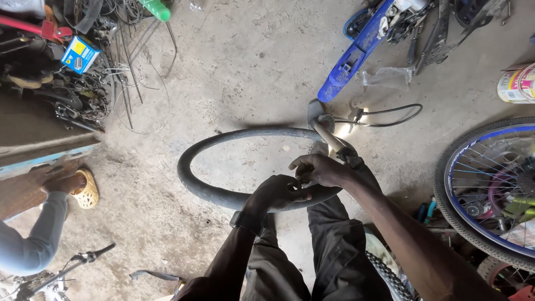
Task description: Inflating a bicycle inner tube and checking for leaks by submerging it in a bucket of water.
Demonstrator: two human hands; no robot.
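Head view looks down on a black inner tube (pixel 192 181), a fat, inflated ring lying over the concrete floor (pixel 251 61) at mid-frame. Both hands meet on its near edge: the left hand (pixel 277 194) wraps around the rubber, and the right hand (pixel 319 169) pinches something small at the tube. A pump (pixel 329 134) stands just behind them.

We are seeing a small blue-and-yellow cardboard box (pixel 80 54) lying top left among tools, and a white labelled tin (pixel 516 83) standing far right.
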